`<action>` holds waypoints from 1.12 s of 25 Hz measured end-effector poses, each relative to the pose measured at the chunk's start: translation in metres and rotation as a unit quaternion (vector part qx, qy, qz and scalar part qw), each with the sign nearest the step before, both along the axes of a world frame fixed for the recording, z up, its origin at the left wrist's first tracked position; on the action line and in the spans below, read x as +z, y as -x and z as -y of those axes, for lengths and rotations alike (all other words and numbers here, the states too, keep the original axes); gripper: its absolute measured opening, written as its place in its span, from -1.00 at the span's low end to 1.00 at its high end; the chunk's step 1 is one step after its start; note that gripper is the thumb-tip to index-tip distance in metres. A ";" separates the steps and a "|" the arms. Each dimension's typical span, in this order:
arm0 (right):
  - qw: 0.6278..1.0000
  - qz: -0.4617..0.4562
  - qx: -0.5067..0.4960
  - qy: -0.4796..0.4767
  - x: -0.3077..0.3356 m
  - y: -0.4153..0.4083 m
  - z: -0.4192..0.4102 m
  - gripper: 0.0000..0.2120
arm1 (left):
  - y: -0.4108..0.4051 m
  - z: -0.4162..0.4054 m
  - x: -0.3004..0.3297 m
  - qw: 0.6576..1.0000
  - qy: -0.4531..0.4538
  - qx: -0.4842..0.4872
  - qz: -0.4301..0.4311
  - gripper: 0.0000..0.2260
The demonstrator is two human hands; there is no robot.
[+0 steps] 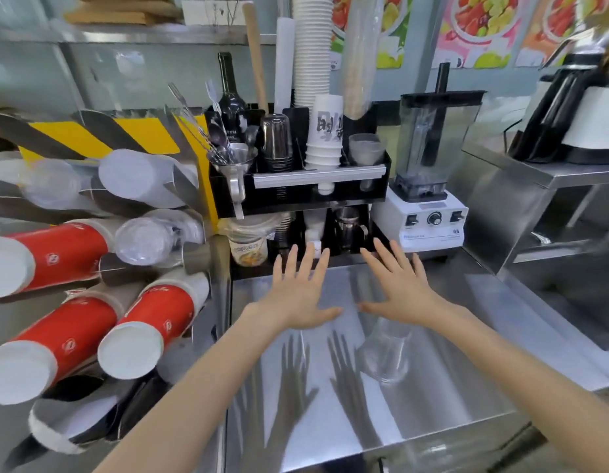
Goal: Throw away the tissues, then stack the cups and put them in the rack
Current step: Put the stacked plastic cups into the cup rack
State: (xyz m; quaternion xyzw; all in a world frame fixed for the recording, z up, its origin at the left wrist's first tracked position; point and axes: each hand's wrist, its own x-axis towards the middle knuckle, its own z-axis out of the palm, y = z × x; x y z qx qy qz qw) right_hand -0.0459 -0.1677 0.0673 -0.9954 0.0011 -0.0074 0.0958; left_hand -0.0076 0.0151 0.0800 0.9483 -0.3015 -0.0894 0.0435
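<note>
We see both hands held flat over a brushed stainless-steel counter (449, 387), palms down, fingers straight and spread, holding nothing. The left hand (296, 295) and right hand (402, 291) sit side by side, thumbs pointing toward each other, and their dark reflections show in the shiny metal below them.

A clear plastic cup (385, 353) stands on the counter just below the right hand, thin-walled and nearly see-through, tapering slightly.

At the left, a slanted cup rack (190, 257) of grey metal tubes holds stacks lying on their sides: red paper cups (71, 254) with white bases, white paper cups (142, 179), and clear domed lids (142, 240).

At the far edge a black organizer (316, 196) with a silver rail carries a steel funnel (233, 162), smoky tumblers (277, 138), a printed white cup stack (325, 131) and a dark glass bottle (229, 93). To its right stands a blender (429, 172) with a clear angular jug on a white base with a round dial.

We see no tissues.
</note>
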 end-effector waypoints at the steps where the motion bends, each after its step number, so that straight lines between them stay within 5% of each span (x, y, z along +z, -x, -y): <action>1: 1.000 -0.008 -0.004 -0.014 -0.009 0.002 0.008 -0.14 | -0.001 0.009 -0.009 1.000 0.003 -0.009 -0.019 -0.18; 10: 0.986 -0.053 -0.018 -0.159 -0.083 0.020 0.051 -0.01 | -0.005 0.066 -0.100 0.980 0.080 -0.046 -0.175 -0.03; 15: 0.938 -0.096 -0.069 -0.326 -0.116 0.028 0.070 -0.11 | 0.000 0.095 -0.155 0.960 0.118 -0.003 -0.254 -0.05; 22: 0.925 -0.046 -0.105 -0.362 -0.125 0.020 0.063 -0.36 | 0.011 0.105 -0.167 0.949 0.220 0.080 -0.212 -0.50; 28: 0.920 -0.018 -0.088 -0.381 -0.114 0.021 0.059 -0.40 | 0.011 0.098 -0.162 0.927 0.279 0.111 -0.226 -0.44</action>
